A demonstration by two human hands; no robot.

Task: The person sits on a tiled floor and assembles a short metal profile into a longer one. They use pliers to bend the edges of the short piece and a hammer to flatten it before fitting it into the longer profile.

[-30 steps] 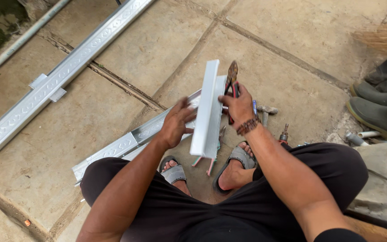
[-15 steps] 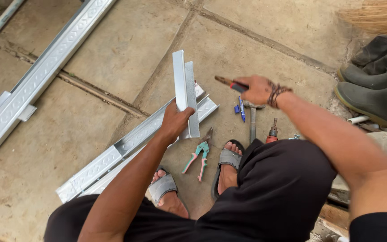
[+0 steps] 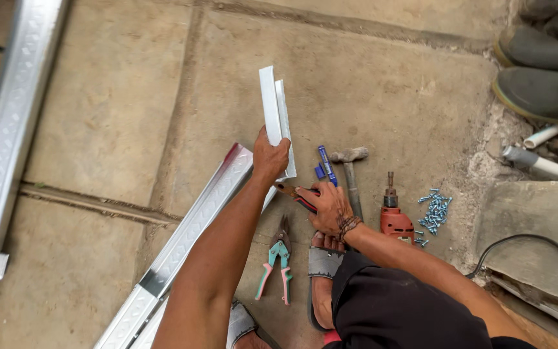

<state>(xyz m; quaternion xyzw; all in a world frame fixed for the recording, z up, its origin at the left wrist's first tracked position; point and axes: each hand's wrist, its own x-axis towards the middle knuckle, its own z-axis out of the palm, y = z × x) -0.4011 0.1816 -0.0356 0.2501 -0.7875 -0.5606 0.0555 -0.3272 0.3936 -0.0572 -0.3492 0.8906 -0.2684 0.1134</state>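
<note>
Nearest the camera, two sandalled feet are resting on the concrete floor [image 3: 98, 116], with one pair of tin snips with green and pink handles [image 3: 277, 262] lying just beside the right sandal [image 3: 324, 264]. Above them the right hand [image 3: 328, 208] is closing its grip around a red-handled cutting tool [image 3: 295, 194], whose nose is pointing at the lower end of the short white metal channel piece [image 3: 275, 116]. The left hand [image 3: 269, 157] is clamping that piece near its bottom, holding it upright and off the floor. To the right, one red power drill [image 3: 394, 216], one grey hammer [image 3: 350, 174], one blue marker [image 3: 325, 165] and a small heap of blue screws [image 3: 434, 210] are lying close together. One long embossed metal rail [image 3: 195, 226] is running diagonally under the left arm; a second [image 3: 4, 148] is lying along the left edge. Open floor is stretching between them. Farthest away, two dark rubber boots [image 3: 544, 71] are standing at the right edge.
</note>
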